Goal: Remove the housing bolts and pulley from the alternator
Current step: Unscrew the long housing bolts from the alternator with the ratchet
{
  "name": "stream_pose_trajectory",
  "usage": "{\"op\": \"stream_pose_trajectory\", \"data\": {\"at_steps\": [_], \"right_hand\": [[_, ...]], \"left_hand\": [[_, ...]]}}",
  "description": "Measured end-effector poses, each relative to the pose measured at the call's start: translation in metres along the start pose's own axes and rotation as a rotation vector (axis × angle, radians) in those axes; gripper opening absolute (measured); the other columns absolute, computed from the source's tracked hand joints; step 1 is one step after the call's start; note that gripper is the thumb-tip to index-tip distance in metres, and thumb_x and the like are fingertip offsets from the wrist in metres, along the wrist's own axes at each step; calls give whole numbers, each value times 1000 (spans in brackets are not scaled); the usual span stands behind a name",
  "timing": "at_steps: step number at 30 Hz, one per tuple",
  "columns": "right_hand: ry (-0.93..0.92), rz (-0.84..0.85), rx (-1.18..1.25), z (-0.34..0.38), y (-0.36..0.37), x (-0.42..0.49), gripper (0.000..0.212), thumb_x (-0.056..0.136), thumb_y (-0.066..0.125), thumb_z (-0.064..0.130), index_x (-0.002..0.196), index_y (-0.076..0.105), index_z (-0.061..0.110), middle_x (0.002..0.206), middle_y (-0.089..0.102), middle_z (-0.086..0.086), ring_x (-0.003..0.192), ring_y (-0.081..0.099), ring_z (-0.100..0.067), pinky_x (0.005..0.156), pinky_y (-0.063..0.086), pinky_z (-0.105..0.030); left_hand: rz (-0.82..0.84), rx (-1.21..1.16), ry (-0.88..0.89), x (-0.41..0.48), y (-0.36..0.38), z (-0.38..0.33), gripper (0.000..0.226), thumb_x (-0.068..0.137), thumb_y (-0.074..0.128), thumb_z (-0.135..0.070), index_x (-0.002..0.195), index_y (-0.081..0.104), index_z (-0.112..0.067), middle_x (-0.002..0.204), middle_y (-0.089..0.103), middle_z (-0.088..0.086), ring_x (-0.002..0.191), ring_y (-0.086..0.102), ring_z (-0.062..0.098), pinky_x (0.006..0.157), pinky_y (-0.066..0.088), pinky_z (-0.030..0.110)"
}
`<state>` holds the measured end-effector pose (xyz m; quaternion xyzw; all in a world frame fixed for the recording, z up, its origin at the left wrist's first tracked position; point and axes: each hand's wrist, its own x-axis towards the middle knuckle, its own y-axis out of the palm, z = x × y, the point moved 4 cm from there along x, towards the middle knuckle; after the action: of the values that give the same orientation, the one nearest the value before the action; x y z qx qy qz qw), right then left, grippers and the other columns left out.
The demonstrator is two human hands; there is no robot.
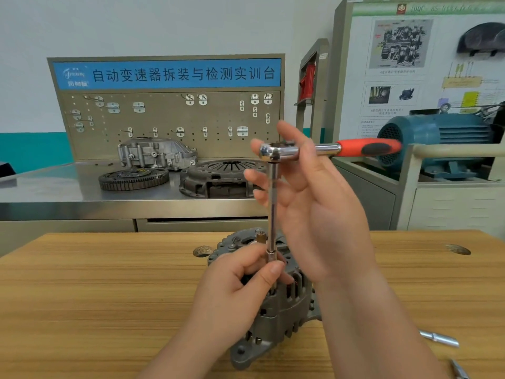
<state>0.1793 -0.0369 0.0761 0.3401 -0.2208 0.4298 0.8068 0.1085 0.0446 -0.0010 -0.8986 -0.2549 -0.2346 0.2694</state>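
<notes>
Alternator (pixel 276 310) stands on the wooden bench (pixel 95 296), about midway between its left and right edges. Cast grey metal body, ribbed and slotted, mounting lugs at the base; looks heavy and rigid, probably stable on its own but liable to turn under torque. Best gripped round the ribbed body, not the slots.

Left hand (pixel 235 283) pinches the foot of the polished extension bar (pixel 272 209), thumb against fingers, steadying it upright on the housing. Right hand (pixel 308 201) is unclenched, fingers straight and spread behind the ratchet (pixel 322 150) head. Chrome is smooth and likely slippery; the red and black handle offers the surer hold
</notes>
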Motion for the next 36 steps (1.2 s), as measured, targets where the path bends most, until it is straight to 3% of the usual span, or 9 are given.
{"op": "stream_pose_trajectory", "data": {"at_steps": [3, 7, 11, 16, 21, 24, 27, 33, 36], "right_hand": [[-153, -59, -172, 6, -1, -1, 23, 87, 58, 28, 105, 71, 30, 108, 72, 7, 99, 65, -14, 87, 52, -33], [-172, -93, -163, 7, -2, -2, 22, 87, 57, 25, 104, 71, 28, 110, 72, 7, 106, 65, -16, 95, 51, -35], [-14, -72, 40, 2, -5, 0, 34, 88, 51, 39, 113, 63, 19, 107, 74, 0, 91, 70, -18, 80, 54, -27], [-97, -95, -98, 3, -5, -1, 22, 88, 57, 32, 107, 69, 31, 105, 73, 4, 96, 66, -14, 86, 53, -31], [-152, -65, -137, 5, -1, -2, 22, 87, 58, 27, 104, 72, 32, 112, 71, 10, 108, 64, -10, 94, 49, -31], [-27, -20, 40, 0, 0, -1, 29, 90, 51, 38, 111, 66, 25, 107, 73, 0, 91, 69, -18, 77, 54, -25], [52, -25, 99, -2, 2, -1, 44, 85, 46, 46, 117, 61, 21, 96, 74, -3, 82, 69, -18, 72, 54, -26], [-116, -70, -121, 2, 1, -2, 23, 83, 61, 28, 101, 75, 35, 112, 72, 9, 105, 64, -10, 98, 48, -38], [-68, -41, -11, 0, 2, -1, 23, 87, 57, 31, 106, 71, 30, 110, 72, 6, 95, 65, -16, 85, 51, -30]], "left_hand": [[-32, -17, -52, 1, 1, 6, 7, 90, 65, -29, 87, 68, -35, 74, 74, -11, 75, 68, 19, 76, 54, 37], [-20, -3, -42, 1, 0, 6, 11, 90, 60, -37, 86, 70, -34, 80, 74, -17, 79, 68, -1, 73, 47, 21], [27, -11, -9, 2, 0, 2, 24, 89, 49, -37, 101, 70, -36, 89, 74, -19, 84, 67, 1, 75, 50, 15], [-16, -29, -55, 2, -1, 6, 13, 94, 60, -26, 91, 70, -33, 80, 75, -14, 84, 70, 5, 83, 52, 33], [-45, -34, -36, 2, 0, 5, 8, 90, 62, -33, 89, 70, -31, 78, 75, -15, 80, 69, 7, 81, 53, 33], [-6, -27, 20, 1, 1, 1, 17, 90, 55, -38, 89, 71, -34, 66, 66, -23, 64, 60, -3, 64, 43, 11], [24, 10, 22, 1, 1, 1, 19, 87, 52, -37, 89, 71, -34, 57, 60, -22, 55, 52, 0, 56, 36, 13], [-57, -12, -32, 2, 0, 5, 10, 84, 69, -24, 75, 72, -27, 68, 72, -18, 66, 65, -6, 62, 43, 6], [-51, 11, 13, 2, 1, 2, 12, 90, 65, -32, 79, 67, -34, 55, 61, -24, 53, 55, -8, 54, 38, 5]]}}
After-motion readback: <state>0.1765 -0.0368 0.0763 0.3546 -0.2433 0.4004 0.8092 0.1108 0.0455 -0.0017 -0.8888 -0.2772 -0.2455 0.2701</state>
